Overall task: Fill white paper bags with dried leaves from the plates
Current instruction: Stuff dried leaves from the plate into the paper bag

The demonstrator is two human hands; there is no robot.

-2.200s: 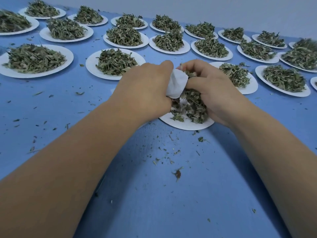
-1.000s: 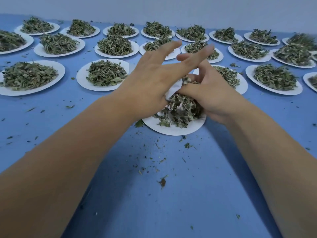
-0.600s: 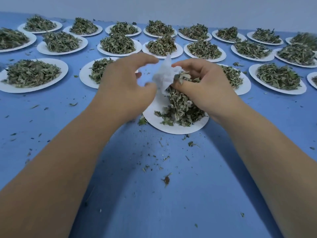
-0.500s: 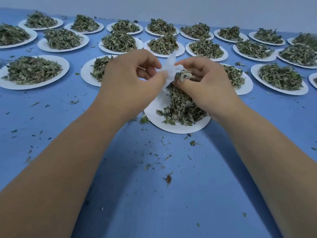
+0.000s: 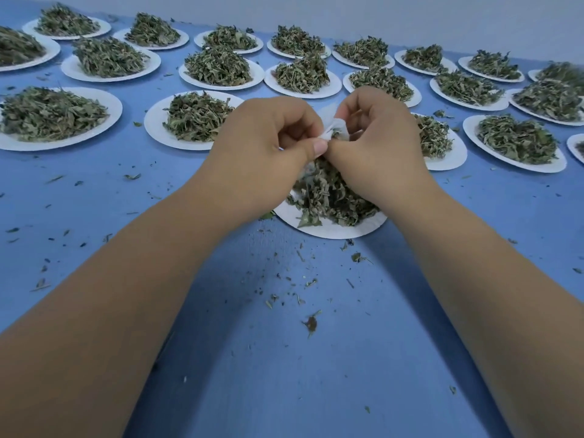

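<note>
- Judging by the rows of heaped plates (image 5: 151, 121) beyond and to both sides of the near plate (image 5: 331, 232), nearly all of the job is left; no filled bag shows anywhere.
- The near plate's own leaves (image 5: 328, 197) are mostly still piled on it, so this bag looks barely started.
- Directly above the near plate, the left hand (image 5: 262, 147) and the right hand (image 5: 379, 143) meet with curled fingers, each clamped on an edge of the white paper bag (image 5: 339, 124). Whether leaves are pinched too, I cannot tell.
- Most of the bag is hidden between the hands, and only a crumpled white scrap shows.
- Beyond the farthest plates rises a plain pale wall (image 5: 347, 11).
- A blue table (image 5: 284, 374) carries everything.
- Leaf crumbs (image 5: 311, 324) lie scattered on the near side of the near plate and off to its left.
</note>
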